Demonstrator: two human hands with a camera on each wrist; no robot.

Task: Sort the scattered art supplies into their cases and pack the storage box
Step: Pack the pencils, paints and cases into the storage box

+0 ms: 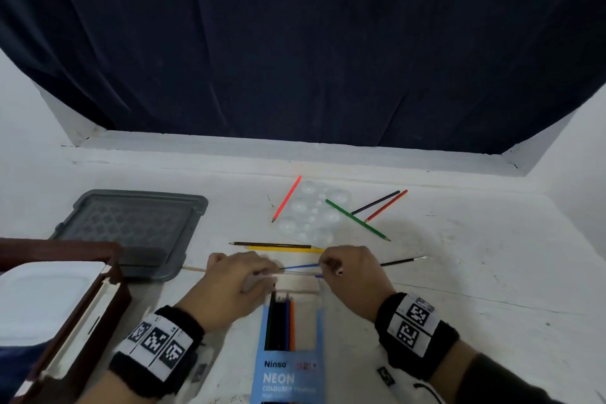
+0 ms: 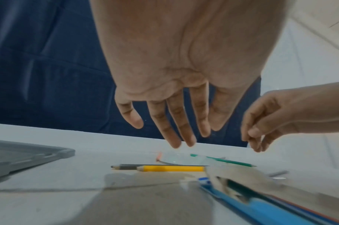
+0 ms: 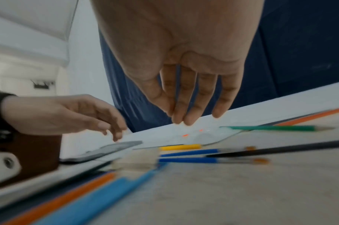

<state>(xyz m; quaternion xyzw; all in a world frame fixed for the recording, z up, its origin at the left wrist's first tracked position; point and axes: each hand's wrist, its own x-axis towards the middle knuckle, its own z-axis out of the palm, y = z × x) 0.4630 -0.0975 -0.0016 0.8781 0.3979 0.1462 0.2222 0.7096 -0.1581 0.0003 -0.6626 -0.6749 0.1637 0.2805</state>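
We are looking at the blue cardboard "NEON" coloured-pencil case (image 1: 288, 367) lying flat on the white table (image 1: 459, 289), its open mouth facing away from us, with dark, blue and orange pencils showing in its window. Our left hand (image 1: 239, 282) and right hand (image 1: 354, 275) are hovering just beyond that mouth, palms down, above two blue-handled paintbrushes (image 3: 191, 160) and a black-handled paintbrush (image 1: 398, 261).

In the wrist views, the left hand's fingers (image 2: 182, 121) are hanging extended and slightly spread, holding nothing. The right hand's fingers (image 3: 185, 99) are pointing down close together, also holding nothing; we cannot tell whether they are touching a brush.

Just beyond the hands, a yellow pencil (image 1: 285, 249) and a brown pencil (image 1: 269, 244) are lying side by side. Farther off, a neon red pencil (image 1: 287, 198), a green pencil (image 1: 357, 220), a dark blue pencil (image 1: 375, 202) and a red pencil (image 1: 387, 205) are lying around a clear plastic palette (image 1: 311, 213).

To the left, a grey plastic lid (image 1: 131, 226) is lying flat, and a brown storage box (image 1: 65, 305) is standing nearest us.
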